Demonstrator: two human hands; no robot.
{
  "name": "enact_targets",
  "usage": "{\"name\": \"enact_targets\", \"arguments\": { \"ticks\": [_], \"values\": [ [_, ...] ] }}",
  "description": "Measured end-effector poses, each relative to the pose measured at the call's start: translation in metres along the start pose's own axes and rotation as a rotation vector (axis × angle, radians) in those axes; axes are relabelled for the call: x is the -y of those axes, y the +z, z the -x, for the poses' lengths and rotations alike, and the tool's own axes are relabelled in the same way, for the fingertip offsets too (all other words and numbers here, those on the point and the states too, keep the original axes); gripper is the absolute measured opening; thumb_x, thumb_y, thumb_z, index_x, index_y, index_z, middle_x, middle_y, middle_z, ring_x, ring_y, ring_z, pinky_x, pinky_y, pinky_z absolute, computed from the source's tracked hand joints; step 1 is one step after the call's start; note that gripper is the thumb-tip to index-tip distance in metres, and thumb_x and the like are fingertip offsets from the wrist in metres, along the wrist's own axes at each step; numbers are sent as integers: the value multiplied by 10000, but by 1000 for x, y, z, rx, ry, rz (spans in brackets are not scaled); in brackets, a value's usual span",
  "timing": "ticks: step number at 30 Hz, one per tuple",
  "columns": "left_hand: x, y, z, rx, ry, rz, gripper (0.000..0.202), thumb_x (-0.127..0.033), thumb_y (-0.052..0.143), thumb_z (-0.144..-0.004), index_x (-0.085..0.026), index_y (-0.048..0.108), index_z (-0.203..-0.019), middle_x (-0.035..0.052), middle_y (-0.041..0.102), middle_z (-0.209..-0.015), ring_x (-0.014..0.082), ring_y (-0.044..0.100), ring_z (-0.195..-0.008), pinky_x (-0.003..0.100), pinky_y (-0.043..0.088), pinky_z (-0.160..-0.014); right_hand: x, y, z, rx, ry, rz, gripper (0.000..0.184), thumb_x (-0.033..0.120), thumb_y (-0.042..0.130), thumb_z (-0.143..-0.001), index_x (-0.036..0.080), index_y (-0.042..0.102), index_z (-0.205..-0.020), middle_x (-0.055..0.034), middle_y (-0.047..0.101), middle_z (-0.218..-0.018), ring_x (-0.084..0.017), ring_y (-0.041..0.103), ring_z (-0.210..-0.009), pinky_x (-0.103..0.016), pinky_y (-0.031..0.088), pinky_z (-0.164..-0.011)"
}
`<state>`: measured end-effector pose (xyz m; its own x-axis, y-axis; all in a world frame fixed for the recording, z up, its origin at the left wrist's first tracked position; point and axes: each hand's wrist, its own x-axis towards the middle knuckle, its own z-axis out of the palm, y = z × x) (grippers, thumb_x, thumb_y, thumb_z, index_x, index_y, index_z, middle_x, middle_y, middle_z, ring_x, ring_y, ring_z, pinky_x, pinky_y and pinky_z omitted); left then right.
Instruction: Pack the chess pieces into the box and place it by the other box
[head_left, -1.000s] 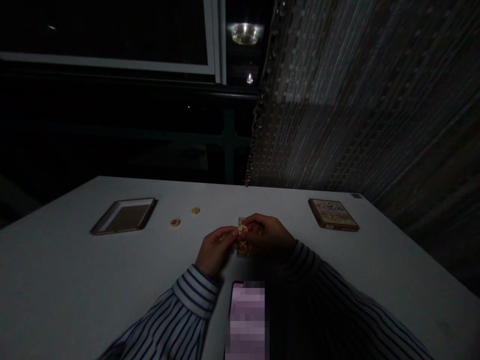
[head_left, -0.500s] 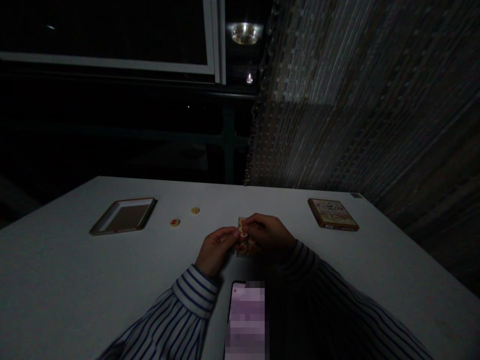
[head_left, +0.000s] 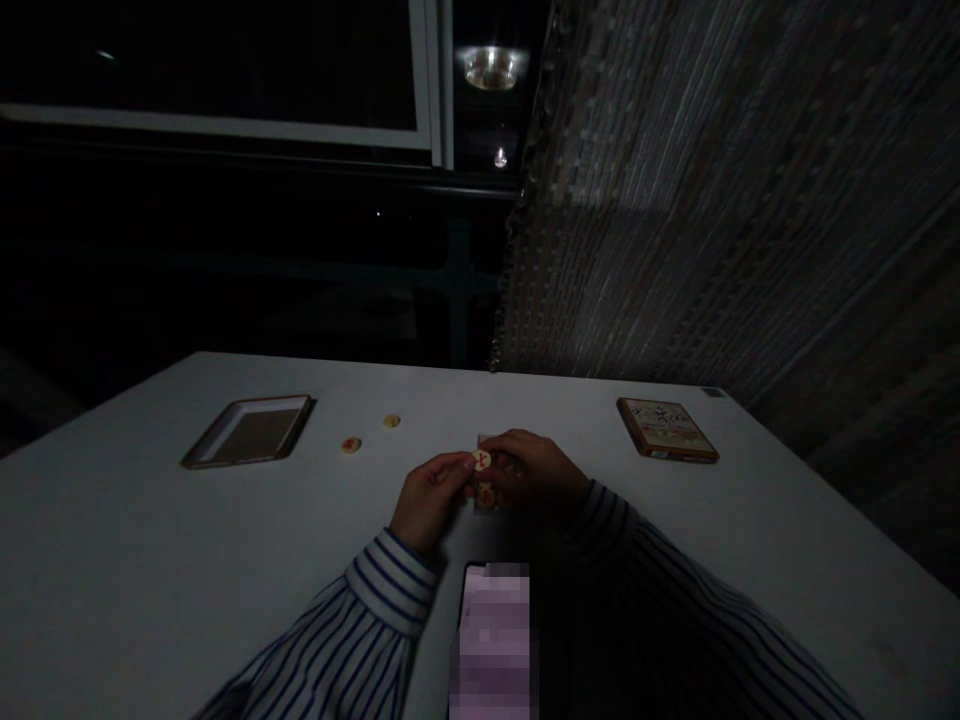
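Pinched between the thumb and fingers of my left hand (head_left: 431, 497) is a round xiangqi piece (head_left: 481, 459), its red character facing me. My right hand (head_left: 541, 468) is close against it on the right with fingers curled. Its fingertips are in shadow, so what they grip is hard to make out. Under both hands lies a small clear pack (head_left: 480, 508) with more round pieces, one of them a red-marked piece (head_left: 486, 496). My hands hide most of this pack.
Left of my hands, a red-marked piece (head_left: 351, 445) and another piece (head_left: 391, 422) lie on the white table (head_left: 337, 560). An open shallow box part (head_left: 262, 436) stands further left. A printed box (head_left: 669, 430) lies right. A phone (head_left: 491, 640) is nearest me.
The piece between my hands has turned so its red character shows fully. My right hand has shifted slightly and covers more of the pieces below. The loose pieces and boxes have stayed put.
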<state>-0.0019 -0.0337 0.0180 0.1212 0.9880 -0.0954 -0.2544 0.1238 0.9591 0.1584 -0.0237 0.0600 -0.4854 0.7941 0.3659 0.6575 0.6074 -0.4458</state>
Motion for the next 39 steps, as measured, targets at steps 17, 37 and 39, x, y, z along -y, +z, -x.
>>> {"name": "enact_targets", "arguments": {
  "ticks": [17,37,39],
  "values": [
    [-2,2,1,14,53,3,334,-375,686,-619,-133,677,-849,52,680,-750,133,587,-667,240,447,-652,1,-4,1,-19,-85,111,238,285,549,-780,170,603,-982,-75,634,-931,-180,552,-877,-319,413,-791],
    [12,-9,-9,-200,316,-535,266,-389,558,-695,-183,672,-818,47,671,-750,190,589,-722,292,437,-687,-37,-17,-11,78,238,266,288,328,520,-768,174,637,-982,-66,656,-936,-178,596,-833,-278,433,-755],
    [13,-11,-10,-196,318,-539,274,-390,551,-702,-181,670,-830,48,670,-756,188,588,-716,290,436,-679,-40,-14,-12,98,238,283,286,331,511,-772,175,641,-973,-66,658,-925,-178,597,-824,-270,432,-741]
  ]
}}
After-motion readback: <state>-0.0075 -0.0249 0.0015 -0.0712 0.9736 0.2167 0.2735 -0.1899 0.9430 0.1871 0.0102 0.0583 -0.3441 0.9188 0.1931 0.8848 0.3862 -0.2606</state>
